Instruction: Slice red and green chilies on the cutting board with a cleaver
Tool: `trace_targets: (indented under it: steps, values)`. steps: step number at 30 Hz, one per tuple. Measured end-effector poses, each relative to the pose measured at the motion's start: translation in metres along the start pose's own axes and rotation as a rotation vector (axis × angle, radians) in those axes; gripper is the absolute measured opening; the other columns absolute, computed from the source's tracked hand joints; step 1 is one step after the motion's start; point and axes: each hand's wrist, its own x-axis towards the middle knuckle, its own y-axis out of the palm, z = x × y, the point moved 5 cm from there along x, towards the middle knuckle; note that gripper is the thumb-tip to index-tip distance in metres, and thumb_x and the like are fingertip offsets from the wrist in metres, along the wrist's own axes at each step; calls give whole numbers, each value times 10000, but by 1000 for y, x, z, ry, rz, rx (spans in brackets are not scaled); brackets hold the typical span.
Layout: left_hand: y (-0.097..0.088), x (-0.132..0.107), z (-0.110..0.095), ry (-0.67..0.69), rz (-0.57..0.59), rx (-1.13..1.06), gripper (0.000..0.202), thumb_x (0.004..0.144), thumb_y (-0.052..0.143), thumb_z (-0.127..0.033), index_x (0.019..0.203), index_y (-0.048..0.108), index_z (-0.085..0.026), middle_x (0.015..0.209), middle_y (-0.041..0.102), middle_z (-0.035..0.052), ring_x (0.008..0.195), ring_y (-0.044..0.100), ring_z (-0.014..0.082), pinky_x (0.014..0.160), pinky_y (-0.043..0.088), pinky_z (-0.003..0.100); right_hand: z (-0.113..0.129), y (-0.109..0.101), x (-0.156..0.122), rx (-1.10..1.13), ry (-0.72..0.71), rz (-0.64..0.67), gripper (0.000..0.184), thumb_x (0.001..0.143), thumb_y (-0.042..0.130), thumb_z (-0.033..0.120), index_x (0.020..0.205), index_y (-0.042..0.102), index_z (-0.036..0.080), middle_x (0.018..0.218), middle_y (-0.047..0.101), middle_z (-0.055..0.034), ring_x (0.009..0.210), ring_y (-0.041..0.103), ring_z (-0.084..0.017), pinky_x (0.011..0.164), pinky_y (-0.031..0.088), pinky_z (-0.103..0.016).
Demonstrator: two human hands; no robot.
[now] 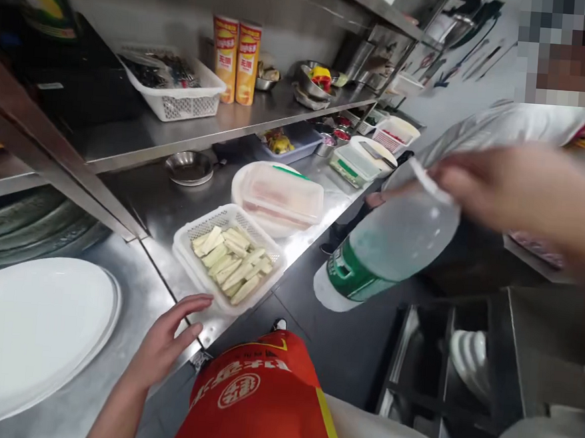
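Observation:
My right hand point(480, 182), slightly blurred, is closed on the top of a large plastic bottle point(391, 246) with a green label. The bottle hangs tilted above the floor, its base toward the counter. My left hand point(171, 337) is open, fingers apart, beside the near corner of a white plastic basket point(183, 241) at the counter edge. Pale cut vegetable strips point(232, 261) lie in this basket. Behind it, a lidded clear container point(284, 192) rests on a round white board or plate point(239, 182).
White oval plates point(34, 334) are stacked at left. A steel shelf point(260, 113) above the counter bears a basket point(190, 105) and two orange canisters point(236, 61). A co-worker point(510, 121) stands at right. Below, an open rack point(442, 369) holds bowls point(470, 361).

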Motion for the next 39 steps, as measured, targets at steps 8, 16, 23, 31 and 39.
trace_targets:
  steps: [8, 16, 23, 31, 39]
  values:
    - [146, 68, -59, -10, 30, 31, 367, 919, 548, -439, 1201, 649, -226, 1324, 599, 93, 1277, 520, 264, 1115, 398, 401, -91, 149, -7, -128, 22, 193, 448, 943, 337, 416, 967, 715, 178, 660, 666, -106, 591, 598, -243, 527, 190, -295]
    - [188, 138, -75, -102, -90, -2, 383, 898, 565, -472, 1161, 666, -213, 1278, 629, 106, 1215, 565, 272, 1062, 452, 400, -165, 221, 88, -13, -81, 163, 435, 914, 418, 438, 1088, 711, 168, 648, 671, -98, 589, 594, -240, 549, 240, -290]
    - [225, 283, -111, 3, -125, -79, 339, 903, 568, -450, 1057, 669, -166, 1034, 698, 84, 978, 646, 203, 913, 510, 324, -190, 295, 143, 91, -139, 149, 375, 914, 422, 387, 1099, 689, 198, 792, 732, -93, 701, 660, -248, 565, 280, -292]
    - [291, 393, -175, 168, 33, 297, 406, 863, 651, -380, 1233, 616, -216, 1327, 575, 77, 1245, 525, 231, 1079, 417, 356, -220, 318, 204, 153, -380, 228, 420, 925, 463, 476, 1150, 584, 142, 684, 695, -67, 644, 639, -251, 577, 260, -293]
    - [322, 475, -157, -6, -387, 146, 239, 939, 468, -226, 1065, 662, -167, 1118, 666, 65, 1039, 616, 174, 946, 471, 305, -238, 320, 198, 304, -1052, 38, 401, 970, 450, 512, 890, 606, 152, 602, 622, -42, 535, 557, -179, 548, 180, -297]
